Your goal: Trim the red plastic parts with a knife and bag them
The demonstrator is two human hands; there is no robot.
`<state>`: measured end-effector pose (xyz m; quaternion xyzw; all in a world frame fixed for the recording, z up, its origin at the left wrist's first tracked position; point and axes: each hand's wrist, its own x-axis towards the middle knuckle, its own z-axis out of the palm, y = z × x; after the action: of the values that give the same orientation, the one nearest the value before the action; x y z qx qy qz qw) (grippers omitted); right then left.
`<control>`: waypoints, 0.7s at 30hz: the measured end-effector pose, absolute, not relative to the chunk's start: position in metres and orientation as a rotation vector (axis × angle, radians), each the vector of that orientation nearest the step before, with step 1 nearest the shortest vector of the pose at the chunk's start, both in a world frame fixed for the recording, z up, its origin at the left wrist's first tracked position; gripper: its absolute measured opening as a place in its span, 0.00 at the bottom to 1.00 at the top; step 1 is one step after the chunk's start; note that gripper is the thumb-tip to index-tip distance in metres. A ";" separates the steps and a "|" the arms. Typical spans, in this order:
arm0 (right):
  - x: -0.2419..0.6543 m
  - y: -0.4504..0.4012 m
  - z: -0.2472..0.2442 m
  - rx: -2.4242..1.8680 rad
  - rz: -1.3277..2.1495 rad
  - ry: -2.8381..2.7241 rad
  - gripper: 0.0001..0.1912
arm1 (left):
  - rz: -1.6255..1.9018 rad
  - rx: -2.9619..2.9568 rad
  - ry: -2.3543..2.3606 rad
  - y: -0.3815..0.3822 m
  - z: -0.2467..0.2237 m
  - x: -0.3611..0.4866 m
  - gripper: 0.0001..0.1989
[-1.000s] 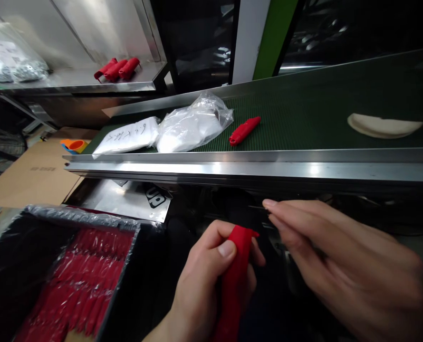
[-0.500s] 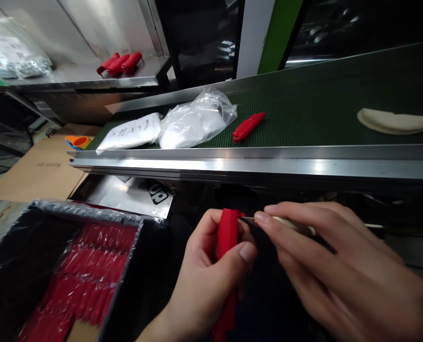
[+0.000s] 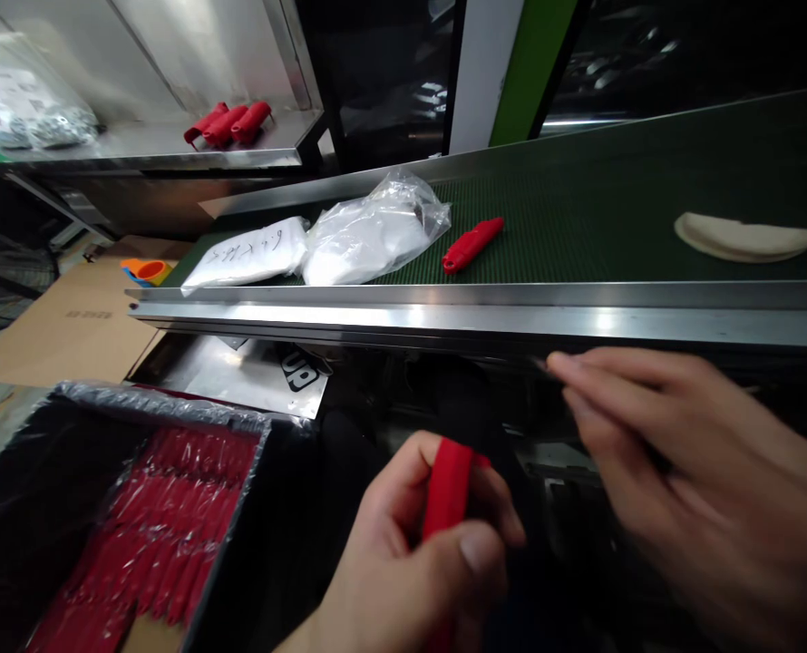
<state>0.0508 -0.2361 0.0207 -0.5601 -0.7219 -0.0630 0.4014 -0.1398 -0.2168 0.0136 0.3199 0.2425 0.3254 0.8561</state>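
Note:
My left hand (image 3: 403,567) is closed around a long red plastic part (image 3: 448,490), its upper end poking up between thumb and fingers. The part's lower end is mostly behind the hand. My right hand (image 3: 695,462), blurred, is up and to the right, apart from the part. Its fingertips pinch a small knife (image 3: 541,364); just a bit of the thin blade shows, and the fingers cover the pale handle. Beyond the hands, another red part (image 3: 472,245) lies on the green conveyor belt (image 3: 567,218).
A black-lined box (image 3: 267,481) with rows of red parts (image 3: 172,517) stands at left. The belt's metal rail (image 3: 444,316) runs across in front. White bags (image 3: 369,240) and a curved cream piece (image 3: 747,240) lie on the belt. Red parts (image 3: 230,124) sit on a steel shelf.
My right hand has drawn the knife up and right, away from the red part. My left hand has moved slightly down and right, tilting the part.

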 end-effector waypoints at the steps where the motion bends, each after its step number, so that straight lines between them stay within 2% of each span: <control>1: 0.049 -0.239 0.021 -1.380 -0.096 -1.856 0.18 | 0.686 0.623 0.513 -0.216 0.012 -0.140 0.09; 5: 0.037 -0.248 0.019 -1.309 0.043 -1.936 0.21 | 0.688 0.463 0.447 -0.212 0.003 -0.138 0.08; 9: 0.030 -0.248 0.019 -1.288 0.043 -1.893 0.19 | 0.705 0.416 0.302 -0.211 0.001 -0.134 0.07; 13: 0.028 -0.246 0.023 -1.310 0.079 -1.934 0.17 | 0.711 0.399 0.399 -0.212 0.009 -0.132 0.08; 21: 0.041 -0.239 0.016 -1.362 -0.009 -1.842 0.19 | 0.634 0.403 0.276 -0.220 0.015 -0.135 0.10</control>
<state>0.0412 -0.2390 0.0157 -0.5416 -0.7323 -0.0036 0.4127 -0.1349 -0.2204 0.0146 0.1960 0.1343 0.3086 0.9210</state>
